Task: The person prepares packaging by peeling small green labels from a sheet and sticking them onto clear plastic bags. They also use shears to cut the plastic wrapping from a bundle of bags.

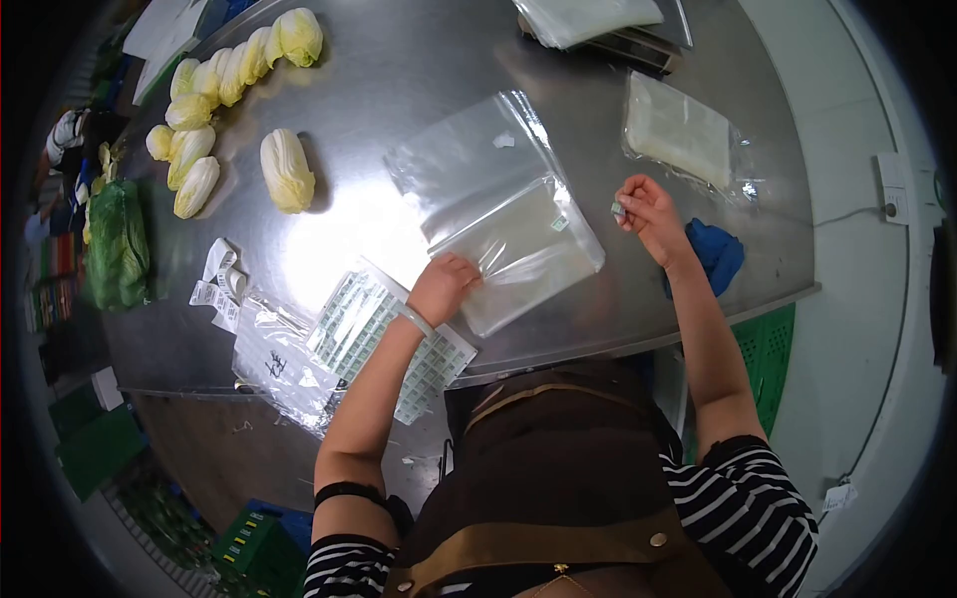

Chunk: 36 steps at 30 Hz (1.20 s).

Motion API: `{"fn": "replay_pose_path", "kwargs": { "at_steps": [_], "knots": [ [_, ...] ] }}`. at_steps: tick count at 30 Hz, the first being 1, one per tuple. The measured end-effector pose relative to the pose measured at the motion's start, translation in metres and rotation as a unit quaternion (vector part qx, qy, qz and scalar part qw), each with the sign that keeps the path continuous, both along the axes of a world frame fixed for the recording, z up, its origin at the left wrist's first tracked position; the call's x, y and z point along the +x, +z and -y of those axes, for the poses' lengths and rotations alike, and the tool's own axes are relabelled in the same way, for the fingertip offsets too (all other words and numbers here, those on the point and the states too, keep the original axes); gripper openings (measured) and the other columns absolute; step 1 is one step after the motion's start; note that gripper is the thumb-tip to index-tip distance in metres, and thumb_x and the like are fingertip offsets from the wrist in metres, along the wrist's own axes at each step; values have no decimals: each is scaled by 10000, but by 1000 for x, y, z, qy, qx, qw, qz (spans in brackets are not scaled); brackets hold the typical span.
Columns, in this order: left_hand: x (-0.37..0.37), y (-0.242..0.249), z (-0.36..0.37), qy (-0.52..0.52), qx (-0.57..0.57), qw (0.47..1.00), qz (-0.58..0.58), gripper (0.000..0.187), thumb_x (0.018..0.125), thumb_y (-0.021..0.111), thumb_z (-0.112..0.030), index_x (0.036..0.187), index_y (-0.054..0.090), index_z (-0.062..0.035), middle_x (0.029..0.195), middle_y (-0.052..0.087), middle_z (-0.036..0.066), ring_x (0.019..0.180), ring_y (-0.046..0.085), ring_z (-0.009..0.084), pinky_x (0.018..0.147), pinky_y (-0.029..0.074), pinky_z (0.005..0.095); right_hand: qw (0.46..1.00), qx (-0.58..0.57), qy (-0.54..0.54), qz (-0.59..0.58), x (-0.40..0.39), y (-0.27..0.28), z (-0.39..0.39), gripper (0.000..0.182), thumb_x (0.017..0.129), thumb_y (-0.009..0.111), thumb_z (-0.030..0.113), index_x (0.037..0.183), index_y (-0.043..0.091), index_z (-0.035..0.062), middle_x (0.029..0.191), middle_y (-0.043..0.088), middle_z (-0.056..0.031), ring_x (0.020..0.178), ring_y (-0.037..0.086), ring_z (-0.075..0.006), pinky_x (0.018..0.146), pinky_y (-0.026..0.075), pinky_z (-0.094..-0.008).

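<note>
A stack of clear plastic bags (528, 264) lies in front of me on the steel table. My left hand (444, 289) is closed at the stack's left edge, its curled fingers on the plastic. One small greenish label (559, 223) sits near the right side of the top bag. To the right of the stack, my right hand (651, 219) pinches another small label (617, 208) between thumb and fingers, above the table. Under my left forearm are sheets of small green-printed labels (364, 317), partly hidden by the arm.
Several napa cabbages (287, 171) lie at the far left. Crumpled clear wrap (279, 354) and a curled paper strip (221, 279) are left of the label sheets. A blue cloth-like item (715, 257) sits beside my right wrist. A packet of bags (678, 130) and a scale (628, 48) stand farther back.
</note>
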<state>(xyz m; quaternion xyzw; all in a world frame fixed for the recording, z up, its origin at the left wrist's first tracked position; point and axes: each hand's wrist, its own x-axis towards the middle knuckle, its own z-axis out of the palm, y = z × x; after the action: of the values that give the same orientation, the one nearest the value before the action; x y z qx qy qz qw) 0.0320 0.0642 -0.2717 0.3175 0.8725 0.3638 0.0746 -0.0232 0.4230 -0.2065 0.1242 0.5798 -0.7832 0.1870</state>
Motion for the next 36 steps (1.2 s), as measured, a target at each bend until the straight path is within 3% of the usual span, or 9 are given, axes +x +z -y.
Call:
{"fn": "replay_pose_path", "kwargs": {
  "at_steps": [5, 9, 16, 20, 25, 27, 29, 32, 36],
  "knots": [
    [-19, 5, 1, 266, 121, 903, 316, 197, 921, 545, -168, 848, 640, -11, 781, 626, 82, 789, 583, 178, 680, 479, 316, 999, 0, 47, -14, 2, 6, 5, 162, 864, 629, 43, 982, 520, 64, 858, 564, -39, 728, 581, -129, 626, 454, -244],
    [-42, 11, 17, 574, 404, 679, 214, 210, 930, 542, -204, 918, 607, -5, 845, 622, 76, 772, 576, 143, 675, 474, 304, 973, 113, 200, -17, -3, -5, 25, 163, 839, 631, 15, 942, 513, 61, 811, 560, -28, 724, 585, -137, 621, 461, -256],
    [10, -1, -16, 55, 42, 995, 73, 191, 793, 690, -64, 967, 616, -36, 851, 598, 81, 777, 573, 212, 753, 474, 318, 812, 444, 325, -195, -21, -80, 63, 240, 778, 682, 53, 915, 485, 39, 799, 595, -141, 711, 584, -309, 627, 467, -366],
    [12, -19, -17, 35, 24, 991, 130, 178, 797, 687, -77, 957, 624, -29, 811, 614, 79, 751, 571, 209, 749, 473, 320, 702, 602, 246, -292, -22, -96, 48, 280, 763, 706, 144, 923, 500, 41, 803, 592, -146, 720, 544, -321, 658, 435, -403],
    [-17, -21, 20, 287, 202, 896, 272, 213, 930, 507, -197, 887, 603, -11, 781, 588, 19, 694, 508, 124, 653, 423, 284, 837, 502, 107, -189, -17, -7, 66, 286, 792, 705, 142, 999, 527, 57, 816, 610, -120, 729, 600, -279, 663, 471, -378],
    [-39, 17, 34, 515, 285, 770, 248, 221, 904, 527, -224, 869, 601, -19, 769, 570, 16, 669, 478, 117, 639, 408, 270, 858, 476, 14, -193, -2, 2, 72, 279, 806, 696, 138, 1007, 520, 58, 839, 618, -113, 744, 622, -275, 670, 479, -383],
    [-38, 13, 53, 476, 247, 819, 205, 178, 862, 583, -215, 887, 614, -42, 798, 588, 29, 687, 496, 126, 650, 413, 260, 843, 475, -37, -252, 5, 6, 73, 286, 811, 690, 137, 1022, 515, 56, 856, 618, -100, 748, 627, -264, 683, 485, -376],
    [-4, 22, 58, 56, -11, 979, 195, 238, 713, 741, -185, 888, 628, -71, 830, 615, 60, 743, 564, 218, 703, 456, 311, 879, 394, 107, -245, 30, -9, 92, 291, 825, 677, 161, 1049, 521, 62, 926, 617, -112, 759, 627, -271, 693, 490, -380],
    [19, 20, 59, -202, -138, 969, 46, 338, 601, 815, -187, 843, 630, -43, 814, 619, 95, 806, 587, 307, 741, 474, 393, 868, 336, 278, -238, 69, -22, 130, 395, 785, 725, 206, 1086, 523, 48, 996, 599, -117, 881, 608, -286, 774, 484, -395]
  ]
}}
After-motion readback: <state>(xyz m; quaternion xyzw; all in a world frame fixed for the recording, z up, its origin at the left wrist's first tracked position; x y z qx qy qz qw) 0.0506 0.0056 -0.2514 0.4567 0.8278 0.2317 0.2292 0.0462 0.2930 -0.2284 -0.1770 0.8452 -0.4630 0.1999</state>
